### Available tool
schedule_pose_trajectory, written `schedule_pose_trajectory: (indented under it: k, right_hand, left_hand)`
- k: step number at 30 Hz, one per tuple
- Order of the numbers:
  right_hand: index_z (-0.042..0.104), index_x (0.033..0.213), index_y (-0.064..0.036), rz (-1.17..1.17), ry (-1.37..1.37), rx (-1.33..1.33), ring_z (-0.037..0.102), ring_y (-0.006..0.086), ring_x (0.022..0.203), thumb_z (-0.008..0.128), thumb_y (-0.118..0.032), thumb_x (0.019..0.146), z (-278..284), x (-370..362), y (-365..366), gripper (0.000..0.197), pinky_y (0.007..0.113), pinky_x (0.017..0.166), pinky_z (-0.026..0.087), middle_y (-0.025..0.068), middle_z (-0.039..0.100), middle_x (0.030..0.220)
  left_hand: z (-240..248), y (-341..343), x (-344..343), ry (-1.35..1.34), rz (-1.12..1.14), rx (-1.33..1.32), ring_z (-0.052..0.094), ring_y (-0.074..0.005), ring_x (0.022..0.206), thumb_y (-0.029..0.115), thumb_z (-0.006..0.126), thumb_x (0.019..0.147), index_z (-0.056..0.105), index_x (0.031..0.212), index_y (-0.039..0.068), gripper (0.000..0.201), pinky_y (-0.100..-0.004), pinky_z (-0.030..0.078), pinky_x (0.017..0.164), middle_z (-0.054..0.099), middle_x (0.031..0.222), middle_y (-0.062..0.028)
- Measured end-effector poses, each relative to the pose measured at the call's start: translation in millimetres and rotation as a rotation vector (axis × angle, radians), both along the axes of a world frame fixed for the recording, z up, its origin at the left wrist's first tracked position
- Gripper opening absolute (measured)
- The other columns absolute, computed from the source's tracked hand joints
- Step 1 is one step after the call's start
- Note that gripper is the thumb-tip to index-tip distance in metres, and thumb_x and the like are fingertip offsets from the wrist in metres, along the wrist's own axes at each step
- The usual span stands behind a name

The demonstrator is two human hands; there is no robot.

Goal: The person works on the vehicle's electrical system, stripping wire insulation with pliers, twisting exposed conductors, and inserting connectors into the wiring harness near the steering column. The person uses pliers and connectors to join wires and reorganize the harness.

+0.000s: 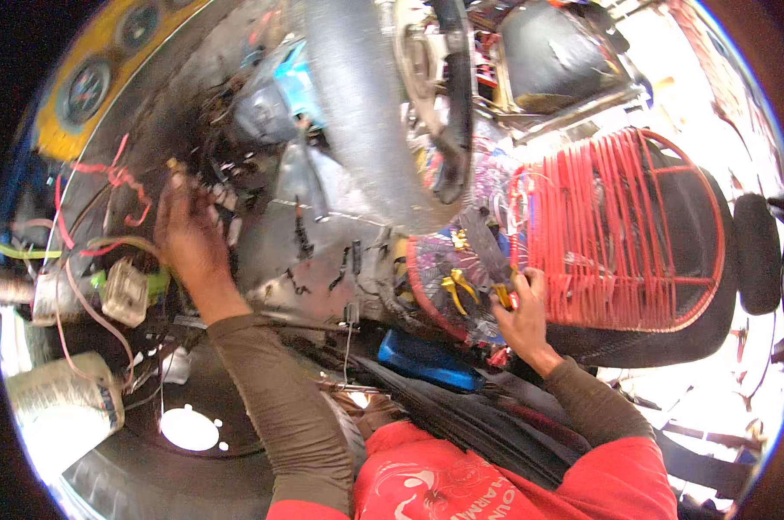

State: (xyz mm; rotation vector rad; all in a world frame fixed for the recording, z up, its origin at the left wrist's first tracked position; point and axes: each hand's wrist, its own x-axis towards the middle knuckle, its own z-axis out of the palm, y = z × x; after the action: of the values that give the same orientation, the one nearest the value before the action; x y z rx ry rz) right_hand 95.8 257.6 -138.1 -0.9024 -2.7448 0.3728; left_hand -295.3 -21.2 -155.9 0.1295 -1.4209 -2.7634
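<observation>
The left hand (188,234) reaches up into a tangle of red and dark wires (114,186) under the yellow instrument panel (97,78), its grip pinched together on a small brass-tipped wire end (177,166) that sticks up just above the fingertips. The right hand (522,308) is clamped on the yellow handles of a pair of dark-jawed pliers (487,256), whose nose points up and left, away from the palm, over the red wire-strung seat frame (617,230).

Blur makes the wire end's exact shape hard to tell, and the wiring behind the left hand's knuckles is hidden. A white plastic connector block (125,293) hangs just left of the left wrist. The grey steering column (361,113) crosses between the two hands.

A second pair of yellow-handled pliers (457,290) lies on the seat's edge beside the right hand.
</observation>
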Motion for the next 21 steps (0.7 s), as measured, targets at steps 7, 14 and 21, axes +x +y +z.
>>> schedule_pose_trajectory:
  k: [7,14,21]
  right_hand:
    - [0.060,0.109,-0.0012,0.428,-0.028,0.002,0.053,0.0432,0.116,0.082,-0.004,0.070,17,-26,-42,0.045,0.050,0.100,0.043,0.0226,0.052,0.128]
    - [0.063,0.103,-0.0023,0.588,0.072,0.026,0.058,0.0407,0.107,0.089,-0.013,0.074,28,-73,-77,0.041,0.048,0.091,0.049,0.0205,0.055,0.127]
    - [0.056,0.117,-0.0010,0.470,0.180,-0.228,0.059,0.0406,0.107,0.091,-0.015,0.073,26,-90,-97,0.059,0.049,0.091,0.050,0.0200,0.059,0.120]
  left_hand:
    - [11,6,10,0.101,0.014,0.016,0.062,-0.0139,0.072,0.015,0.072,0.097,0.072,0.113,-0.004,0.024,-0.0295,0.055,0.068,0.067,0.086,-0.0044]
    - [12,7,10,0.113,0.016,-0.027,0.062,-0.0135,0.073,0.016,0.072,0.097,0.073,0.112,-0.004,0.025,-0.0280,0.053,0.066,0.069,0.086,-0.0051]
    - [11,8,10,0.111,-0.002,-0.022,0.061,-0.0130,0.072,0.016,0.072,0.097,0.073,0.112,-0.004,0.024,-0.0275,0.052,0.066,0.069,0.086,-0.0052]
